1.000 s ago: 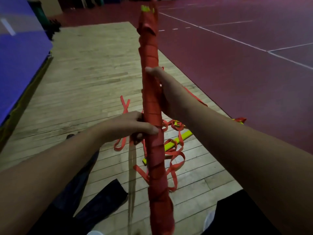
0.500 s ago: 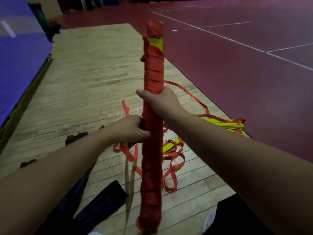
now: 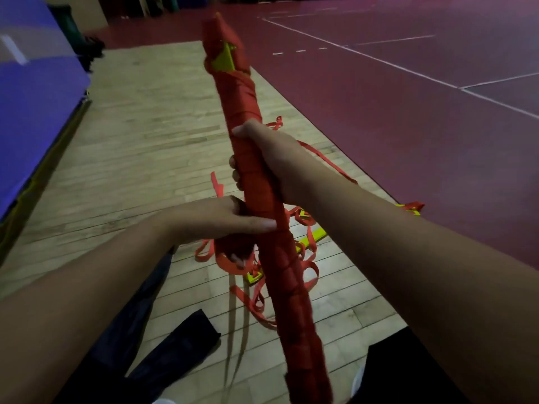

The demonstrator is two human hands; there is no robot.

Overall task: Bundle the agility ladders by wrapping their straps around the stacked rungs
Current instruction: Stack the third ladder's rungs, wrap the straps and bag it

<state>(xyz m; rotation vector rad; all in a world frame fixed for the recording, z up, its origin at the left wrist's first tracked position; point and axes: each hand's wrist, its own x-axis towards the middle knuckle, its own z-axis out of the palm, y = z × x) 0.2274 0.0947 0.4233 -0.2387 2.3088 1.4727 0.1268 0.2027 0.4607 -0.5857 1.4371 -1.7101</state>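
- Blue mat [image 3: 35,112] along the 9 o'clock edge, on the wood floor [image 3: 140,147].
- Dark cloth bag [image 3: 178,345] lies flat at 7 o'clock; cannot tell whether it holds anything.
- Left hand [image 3: 215,220], centre: thumb straight and pressed across the bundle, the other fingers curled underneath round a wad of strap tail [image 3: 230,255].
- Ladder bundle [image 3: 262,176], rungs stacked and wound in red strap, held in the air mid-frame. Long axis runs from its foot at 6 o'clock to its top at 11 o'clock, the top leaning away from the person. A yellow rung end [image 3: 223,58] shows through the wrap near the top.
- Half a second ago the bundle stood nearly vertical; now its top has tipped left and its foot has swung right. The left thumb, tucked then, now lies across the wrap.
- Right hand [image 3: 271,153] just above the left, wrapped round the bundle, fingertips showing at its left edge.
- Loose straps [image 3: 306,269] and a yellow rung [image 3: 313,236] on the floor behind, trailing towards 3 o'clock.
- Red court floor [image 3: 408,112] from 12 to 3 o'clock.
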